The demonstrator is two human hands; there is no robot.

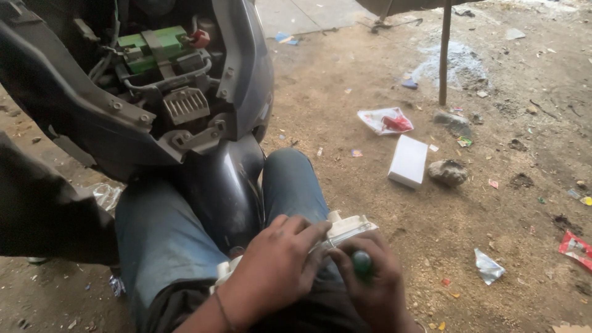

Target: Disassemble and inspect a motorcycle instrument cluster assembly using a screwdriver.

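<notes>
At lower centre, the left hand (277,265) clasps a white plastic housing (348,227) from above; beside it, the right hand (376,277) grips a green-handled screwdriver (362,264).

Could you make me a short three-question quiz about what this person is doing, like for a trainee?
1. True or false: the left hand rests on a white plastic part.
2. What colour is the tool handle in the right hand?
3. The white box lies on: A) the dirt ground B) the scooter C) the person's lap.

Key: 1 true; 2 green; 3 A.
</notes>
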